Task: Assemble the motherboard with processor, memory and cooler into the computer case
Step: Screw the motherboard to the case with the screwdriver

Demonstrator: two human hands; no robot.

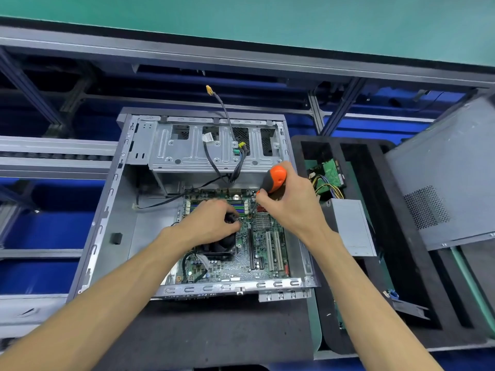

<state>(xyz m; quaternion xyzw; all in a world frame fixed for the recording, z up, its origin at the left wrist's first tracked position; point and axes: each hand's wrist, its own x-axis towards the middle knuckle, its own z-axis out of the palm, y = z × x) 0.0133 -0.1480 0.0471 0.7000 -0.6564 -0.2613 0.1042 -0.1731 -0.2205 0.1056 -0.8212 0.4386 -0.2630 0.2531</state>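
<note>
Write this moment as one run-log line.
right hand: grips screwdriver | left hand: on cooler | motherboard: in case

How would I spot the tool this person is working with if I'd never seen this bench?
Find the open grey computer case lying flat mid-bench, with the green motherboard inside. Above the board's upper right part, the right hand grips a screwdriver, tip angled down at the board. Its bright orange and black handle is the only orange thing there.
</note>
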